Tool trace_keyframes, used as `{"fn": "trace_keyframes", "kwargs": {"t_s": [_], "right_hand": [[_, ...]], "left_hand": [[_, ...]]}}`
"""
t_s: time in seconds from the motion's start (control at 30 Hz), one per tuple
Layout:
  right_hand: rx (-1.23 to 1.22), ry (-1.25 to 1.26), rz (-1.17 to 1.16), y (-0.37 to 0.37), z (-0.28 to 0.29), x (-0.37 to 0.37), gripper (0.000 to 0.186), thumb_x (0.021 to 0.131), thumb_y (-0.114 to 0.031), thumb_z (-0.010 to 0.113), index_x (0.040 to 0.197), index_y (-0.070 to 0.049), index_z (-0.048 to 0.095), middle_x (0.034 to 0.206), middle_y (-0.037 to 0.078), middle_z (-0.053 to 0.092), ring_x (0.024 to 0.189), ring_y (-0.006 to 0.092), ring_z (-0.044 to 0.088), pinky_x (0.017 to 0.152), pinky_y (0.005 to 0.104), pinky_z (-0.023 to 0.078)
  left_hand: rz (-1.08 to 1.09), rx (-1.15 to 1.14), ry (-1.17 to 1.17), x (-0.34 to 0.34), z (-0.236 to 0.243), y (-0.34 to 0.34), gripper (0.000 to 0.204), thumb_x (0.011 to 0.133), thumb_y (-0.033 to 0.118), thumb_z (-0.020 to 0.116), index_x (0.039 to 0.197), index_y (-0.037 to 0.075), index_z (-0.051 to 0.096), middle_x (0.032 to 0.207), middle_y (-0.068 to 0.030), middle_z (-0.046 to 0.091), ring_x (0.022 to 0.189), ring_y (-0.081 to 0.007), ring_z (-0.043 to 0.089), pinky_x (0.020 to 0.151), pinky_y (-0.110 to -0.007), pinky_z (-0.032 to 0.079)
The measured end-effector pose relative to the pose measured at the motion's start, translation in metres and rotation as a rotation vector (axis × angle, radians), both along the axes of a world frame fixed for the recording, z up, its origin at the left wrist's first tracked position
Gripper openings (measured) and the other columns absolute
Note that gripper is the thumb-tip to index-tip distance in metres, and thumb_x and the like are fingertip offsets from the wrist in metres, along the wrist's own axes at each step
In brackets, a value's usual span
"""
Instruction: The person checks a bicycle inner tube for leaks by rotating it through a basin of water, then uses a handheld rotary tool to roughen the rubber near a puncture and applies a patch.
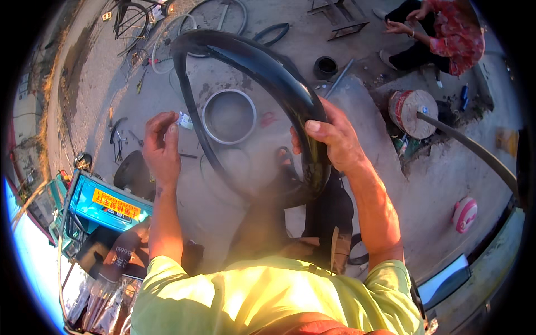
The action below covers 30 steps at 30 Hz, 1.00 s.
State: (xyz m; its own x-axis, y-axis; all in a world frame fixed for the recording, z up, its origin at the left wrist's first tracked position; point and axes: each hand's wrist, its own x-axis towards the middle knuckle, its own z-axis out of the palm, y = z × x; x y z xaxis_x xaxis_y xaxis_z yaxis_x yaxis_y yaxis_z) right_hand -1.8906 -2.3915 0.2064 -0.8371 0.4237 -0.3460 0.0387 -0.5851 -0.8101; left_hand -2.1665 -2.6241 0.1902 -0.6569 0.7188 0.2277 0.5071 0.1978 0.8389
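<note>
- Nearest is the yellow-green shirt (273,296) of the person, and both bare forearms reach forward from its sleeves.
- The right hand (338,137) grasps a black inner tube (296,92); its thumb lies over the near wall, and other fingers go around the tube.
- This tube is held up in front of the person, above the ground, as a big uneven loop: the right part is thick and shiny, the left part is narrow.
- The left hand (162,145) is raised at the left of the loop, apart from it, with fingers bent loosely; I cannot tell if something thin is between them.
- At the left, lower side, there is a blue box-like body (100,201) with a yellow label.
- Below the tube, a round grey basin (229,91) is on the concrete ground.
- To the right, a pole (474,138) extends from a round drum (397,113).
- Farther, there are a dark pot (325,67) and a metal frame (343,23).
- At the far right, another person in a red patterned top (455,36) bends the arms forward.
</note>
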Motion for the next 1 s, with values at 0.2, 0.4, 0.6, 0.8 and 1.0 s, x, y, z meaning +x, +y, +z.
{"fn": "trace_keyframes", "kwargs": {"t_s": [0.2,0.4,0.6,0.8,1.0], "right_hand": [[-0.009,-0.003,-0.145,-0.001,0.015,0.085,0.047,0.087,-0.034,0.066,0.12,-0.001,0.059,0.089,0.009,0.065,0.074,0.0172,0.064,0.073,0.0335,0.051],[-0.043,0.01,-0.335,-0.004,0.006,0.196,0.041,0.09,-0.034,0.062,0.115,-0.001,0.06,0.083,0.009,0.066,0.071,0.0174,0.065,0.071,0.0321,0.053],[-0.045,-0.052,-0.465,-0.009,0.006,0.332,0.038,0.091,-0.037,0.063,0.108,-0.004,0.059,0.081,0.009,0.066,0.07,0.017,0.065,0.071,0.0315,0.053],[0.029,-0.212,-0.635,-0.025,0.045,0.477,0.047,0.086,-0.037,0.068,0.114,0.0,0.057,0.083,0.011,0.065,0.071,0.0185,0.065,0.07,0.0338,0.056],[0.179,-0.218,-0.849,-0.06,0.078,0.633,0.049,0.086,-0.033,0.072,0.119,0.001,0.06,0.083,0.005,0.064,0.074,0.0128,0.061,0.067,0.0304,0.051]], "left_hand": [[-0.153,-0.044,-0.199,0.047,-0.005,0.027,0.018,0.1,0.003,0.062,0.118,0.0,0.064,0.117,-0.0085,0.066,0.107,-0.0168,0.066,0.094,-0.029,0.051],[-0.266,-0.114,-0.249,0.118,-0.007,0.072,0.017,0.101,0.004,0.062,0.117,0.001,0.064,0.112,-0.0061,0.07,0.105,-0.0146,0.067,0.091,-0.027,0.052],[-0.44,-0.264,-0.164,0.215,-0.013,0.112,0.017,0.102,0.007,0.064,0.116,-0.001,0.066,0.109,-0.0092,0.071,0.101,-0.0171,0.07,0.095,-0.032,0.055],[-0.622,-0.543,-0.079,0.32,-0.015,0.121,0.018,0.097,0.012,0.068,0.112,0.0,0.067,0.101,-0.0079,0.072,0.094,-0.0159,0.068,0.086,-0.03,0.052],[-0.733,-1.239,0.027,0.341,-0.064,0.051,0.035,0.091,0.025,0.073,0.114,-0.001,0.068,0.094,-0.0116,0.072,0.088,-0.02,0.07,0.081,-0.037,0.055]]}}
